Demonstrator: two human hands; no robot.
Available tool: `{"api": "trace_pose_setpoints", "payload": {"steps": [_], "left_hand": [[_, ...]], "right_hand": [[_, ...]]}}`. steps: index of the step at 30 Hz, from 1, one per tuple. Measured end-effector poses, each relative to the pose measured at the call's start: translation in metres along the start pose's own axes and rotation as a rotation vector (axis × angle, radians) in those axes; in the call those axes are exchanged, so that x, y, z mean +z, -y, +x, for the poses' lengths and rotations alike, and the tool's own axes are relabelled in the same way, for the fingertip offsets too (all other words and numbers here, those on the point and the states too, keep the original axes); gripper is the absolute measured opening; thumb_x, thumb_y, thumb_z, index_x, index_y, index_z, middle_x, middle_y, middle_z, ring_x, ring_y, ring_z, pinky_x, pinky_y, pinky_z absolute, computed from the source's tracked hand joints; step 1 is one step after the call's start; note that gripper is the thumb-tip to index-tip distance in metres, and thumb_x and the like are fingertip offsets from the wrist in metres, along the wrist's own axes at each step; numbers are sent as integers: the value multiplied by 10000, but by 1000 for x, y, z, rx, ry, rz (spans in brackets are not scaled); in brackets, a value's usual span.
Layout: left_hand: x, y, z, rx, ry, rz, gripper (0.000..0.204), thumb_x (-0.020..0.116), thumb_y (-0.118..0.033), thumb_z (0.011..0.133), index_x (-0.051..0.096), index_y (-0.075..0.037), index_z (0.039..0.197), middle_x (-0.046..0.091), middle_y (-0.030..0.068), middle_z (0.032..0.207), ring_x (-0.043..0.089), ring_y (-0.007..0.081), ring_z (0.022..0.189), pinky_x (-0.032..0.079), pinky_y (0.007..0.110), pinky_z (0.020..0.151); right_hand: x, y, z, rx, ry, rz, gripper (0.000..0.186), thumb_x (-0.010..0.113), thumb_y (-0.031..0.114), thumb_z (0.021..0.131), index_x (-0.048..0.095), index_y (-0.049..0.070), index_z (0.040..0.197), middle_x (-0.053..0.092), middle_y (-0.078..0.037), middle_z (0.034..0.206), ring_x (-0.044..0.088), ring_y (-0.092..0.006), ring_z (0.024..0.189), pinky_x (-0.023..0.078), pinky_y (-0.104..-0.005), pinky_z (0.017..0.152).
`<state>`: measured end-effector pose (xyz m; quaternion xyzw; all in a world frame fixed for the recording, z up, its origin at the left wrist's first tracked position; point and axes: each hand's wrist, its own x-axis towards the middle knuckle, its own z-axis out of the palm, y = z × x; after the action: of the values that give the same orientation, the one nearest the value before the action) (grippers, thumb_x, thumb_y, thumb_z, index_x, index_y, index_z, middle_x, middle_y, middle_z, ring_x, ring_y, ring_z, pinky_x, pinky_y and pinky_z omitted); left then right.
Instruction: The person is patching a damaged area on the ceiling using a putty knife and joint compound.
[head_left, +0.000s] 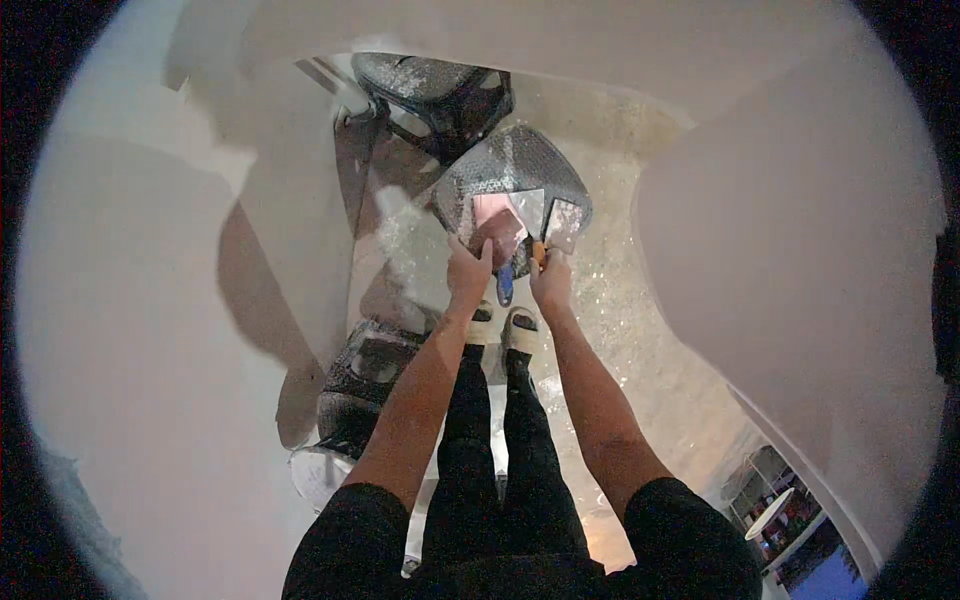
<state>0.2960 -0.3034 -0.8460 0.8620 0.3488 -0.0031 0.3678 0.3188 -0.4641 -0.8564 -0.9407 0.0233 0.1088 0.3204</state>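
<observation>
A dust-covered black textured seat stands in front of my feet, with flat tools and sheets on it. My left hand is closed at the edge of a reddish-brown sheet that looks like sandpaper, thumb on top. Behind that sheet lies a pink piece. A putty knife with a wide metal blade and an orange handle points away from me; my right hand closes around its handle. Beside it is a pale, dusty rectangular piece. A blue handle sticks out toward me between my hands.
Another dusty black chair stands beyond the seat. At lower left are a dusty black object and a white round container. Pale walls close in on both sides. White dust and specks cover the floor.
</observation>
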Motion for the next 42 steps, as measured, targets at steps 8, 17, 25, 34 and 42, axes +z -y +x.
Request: {"api": "trace_pose_setpoints", "payload": {"steps": [8, 17, 25, 34, 42], "left_hand": [[-40, 8, -41, -211, 280, 52, 575, 530, -367, 919, 404, 87, 1248, 622, 281, 990, 626, 423, 904, 509, 459, 753], [-58, 104, -121, -67, 569, 207, 423, 515, -346, 924, 532, 3, 1162, 613, 257, 1048, 625, 368, 937, 507, 440, 771], [-153, -62, -125, -207, 890, -896, 486, 616, -262, 892, 449, -44, 1293, 463, 97, 1347, 572, 231, 1063, 512, 386, 825], [-322, -144, -192, 159, 576, -1390, 622, 485, -532, 929, 461, -65, 1341, 544, 121, 1284, 529, 239, 1171, 420, 425, 991], [-353, -95, -273, 827, -353, -245, 607, 469, -568, 924, 620, -13, 1118, 641, 157, 1059, 606, 197, 898, 488, 341, 774]], "right_hand": [[-18, -6, -3, 153, 261, 370, 318, 696, 236, 838, 546, -15, 962, 657, -164, 824, 670, -224, 719, 501, -323, 583], [-104, 21, -32, 169, 423, 709, 259, 637, 115, 879, 501, 8, 1073, 644, -103, 940, 642, -170, 838, 515, -294, 714], [-216, 93, -96, 4, 753, 606, 303, 682, 75, 839, 537, 14, 1099, 639, -75, 998, 615, -162, 896, 501, -305, 795], [-246, 232, -184, -476, 980, 615, 427, 686, 181, 866, 459, 28, 1194, 602, -60, 883, 599, -138, 769, 516, -322, 684], [-218, 241, -213, -300, 1541, 503, 762, 665, 436, 852, 343, 30, 1409, 417, -157, 1414, 440, -305, 1264, 405, -431, 1018]]}}
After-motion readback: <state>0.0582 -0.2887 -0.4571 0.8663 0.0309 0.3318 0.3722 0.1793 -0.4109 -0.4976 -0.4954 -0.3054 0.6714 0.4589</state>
